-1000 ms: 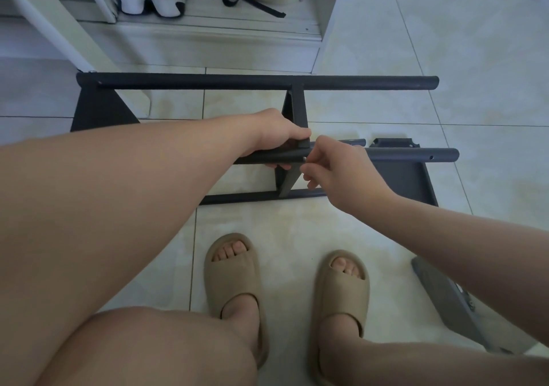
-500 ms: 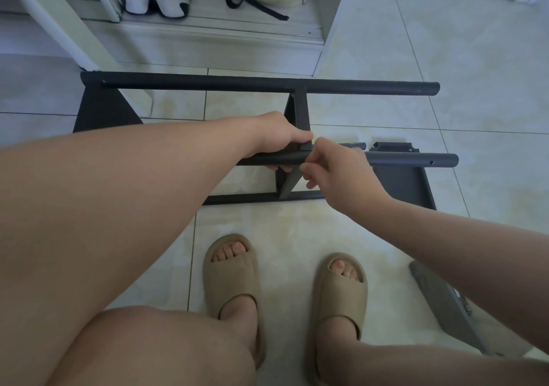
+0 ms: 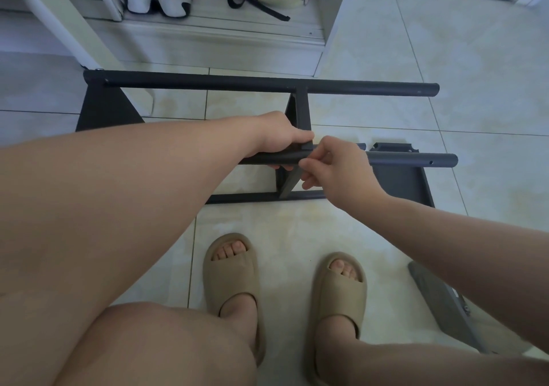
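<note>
Rightward, bare tube (image 3: 411, 159) above open tiles (image 3: 490, 112).

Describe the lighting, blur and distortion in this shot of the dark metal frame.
Head view: soft, dim, even light, no hard shadows or glare on the pale floor tiles; the left hand and right hand at the dark grey round metal tube look sharp; wide-angle stretch swells the left forearm near the edge.
</note>
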{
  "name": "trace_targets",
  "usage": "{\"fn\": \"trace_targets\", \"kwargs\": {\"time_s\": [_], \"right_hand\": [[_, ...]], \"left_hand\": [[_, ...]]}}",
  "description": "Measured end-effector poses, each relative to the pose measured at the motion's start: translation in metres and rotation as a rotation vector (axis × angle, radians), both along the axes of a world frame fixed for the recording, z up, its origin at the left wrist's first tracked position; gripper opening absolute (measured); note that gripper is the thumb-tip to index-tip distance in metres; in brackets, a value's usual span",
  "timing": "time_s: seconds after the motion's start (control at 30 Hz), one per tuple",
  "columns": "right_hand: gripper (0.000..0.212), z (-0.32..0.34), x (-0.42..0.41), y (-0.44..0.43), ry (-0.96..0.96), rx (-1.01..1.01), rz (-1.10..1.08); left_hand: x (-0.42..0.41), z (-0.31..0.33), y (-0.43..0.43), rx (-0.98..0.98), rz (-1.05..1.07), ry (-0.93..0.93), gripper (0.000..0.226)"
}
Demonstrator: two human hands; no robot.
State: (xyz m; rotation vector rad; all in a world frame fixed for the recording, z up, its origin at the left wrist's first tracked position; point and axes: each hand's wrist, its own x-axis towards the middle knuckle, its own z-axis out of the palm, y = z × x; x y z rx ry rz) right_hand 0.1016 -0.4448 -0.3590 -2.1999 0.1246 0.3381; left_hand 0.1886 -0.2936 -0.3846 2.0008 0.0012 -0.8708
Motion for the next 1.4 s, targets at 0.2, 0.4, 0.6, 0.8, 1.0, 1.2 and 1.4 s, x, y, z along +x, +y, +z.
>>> {"fn": "trace_targets", "kwargs": {"time_s": [0.2,0.4,0.6,0.8,1.0,1.2,1.4], "right_hand": [[0.016,0.002,0.002,-0.001,-0.073,-0.225,0.179],[0.014,0.004,0.008,0.002,0.062,0.012,-0.014],[0.012,0.005,0.005,-0.002,0.022,-0.143,0.133],[0.008,0.011,0.015,-0.011,-0.063,-0.347,0.262],[0.020,0.002,0.020,-0.016,-0.173,-0.432,0.241],[0.019,0.003,0.029,-0.020,-0.116,-0.425,0.241],[0.031,0.002,0.016,-0.022,-0.206,-0.539,0.349]], "left_hand": [[-0.001,0.001,0.001,0.002,-0.022,0.001,0.045],[-0.001,0.001,0.001,0.000,-0.005,0.004,0.043],[-0.002,0.000,0.002,0.004,-0.009,0.005,0.045],[-0.002,0.003,0.001,0.009,-0.016,0.015,0.046],[-0.003,0.004,0.001,0.019,-0.033,0.012,0.046],[-0.004,0.004,0.004,0.005,-0.017,-0.012,0.040],[-0.018,0.005,-0.003,0.200,0.003,-0.212,0.043]]}}
